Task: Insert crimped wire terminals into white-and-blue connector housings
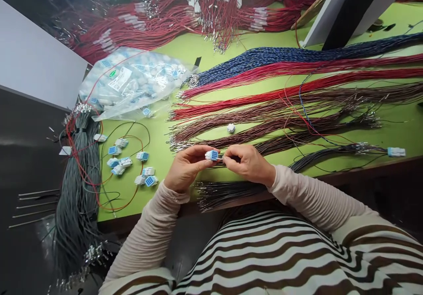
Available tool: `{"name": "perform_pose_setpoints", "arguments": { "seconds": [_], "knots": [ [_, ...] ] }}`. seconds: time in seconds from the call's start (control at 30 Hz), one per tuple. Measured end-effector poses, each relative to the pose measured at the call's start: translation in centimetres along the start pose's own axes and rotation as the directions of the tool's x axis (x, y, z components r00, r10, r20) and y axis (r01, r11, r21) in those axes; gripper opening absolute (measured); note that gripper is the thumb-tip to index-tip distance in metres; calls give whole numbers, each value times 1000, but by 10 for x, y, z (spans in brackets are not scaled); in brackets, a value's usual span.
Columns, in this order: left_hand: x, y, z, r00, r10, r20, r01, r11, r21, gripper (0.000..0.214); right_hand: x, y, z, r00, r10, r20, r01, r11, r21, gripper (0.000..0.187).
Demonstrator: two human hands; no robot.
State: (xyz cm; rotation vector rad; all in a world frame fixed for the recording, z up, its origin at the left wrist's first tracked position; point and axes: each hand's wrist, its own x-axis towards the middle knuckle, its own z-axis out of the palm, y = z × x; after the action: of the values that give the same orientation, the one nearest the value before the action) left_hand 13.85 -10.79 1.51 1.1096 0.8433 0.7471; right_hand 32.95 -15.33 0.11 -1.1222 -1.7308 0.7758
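Observation:
Between the thumb and fingers of my left hand (pixel 188 166) is a small white and blue connector housing (pixel 212 155), its blue grid of holes showing. Close to its right side, my right hand (pixel 246 162) is closed in a pinch. A thin wire end seems to lie at those fingertips, though it is too small to make out well. Beyond my hands a white connector (pixel 231 128) rests among brown wires (pixel 201 129). Several loose blue and white connectors (pixel 121 166) lie to the left of my left hand.
Behind the loose connectors lies a clear plastic bag (pixel 132 81) of connectors. Bundles of blue wires (pixel 264 59), red wires (pixel 264 93) and black wires (pixel 228 190) stretch across the green table (pixel 155 132). Grey wires (pixel 79 167) hang over its left edge. A white post (pixel 319 13) stands at the back right.

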Motion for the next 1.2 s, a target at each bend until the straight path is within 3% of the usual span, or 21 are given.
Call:
{"name": "perform_pose_setpoints", "arguments": {
  "seconds": [0.2,0.37,0.5,0.73,0.93,1.2],
  "knots": [
    [-4,-5,1,997,51,-57,-47,997,67,31,0,1,2,998,-57,0,57,997,-42,17],
    [-5,-2,2,997,-6,-72,4,999,-37,30,-2,1,3,963,-269,18,261,914,-310,20],
    [-5,-1,3,996,2,-84,-5,999,-31,30,-3,0,1,953,-293,82,300,861,-410,22],
    [-12,-9,3,982,142,-124,-123,981,151,33,-2,0,3,949,-303,84,313,886,-343,19],
    [-16,-15,6,958,243,-152,-195,941,277,32,-2,3,8,955,-280,97,295,876,-381,22],
    [-16,-15,8,963,208,-169,-175,965,194,31,-3,1,4,975,-222,-2,220,968,-124,11]
  ]
}}
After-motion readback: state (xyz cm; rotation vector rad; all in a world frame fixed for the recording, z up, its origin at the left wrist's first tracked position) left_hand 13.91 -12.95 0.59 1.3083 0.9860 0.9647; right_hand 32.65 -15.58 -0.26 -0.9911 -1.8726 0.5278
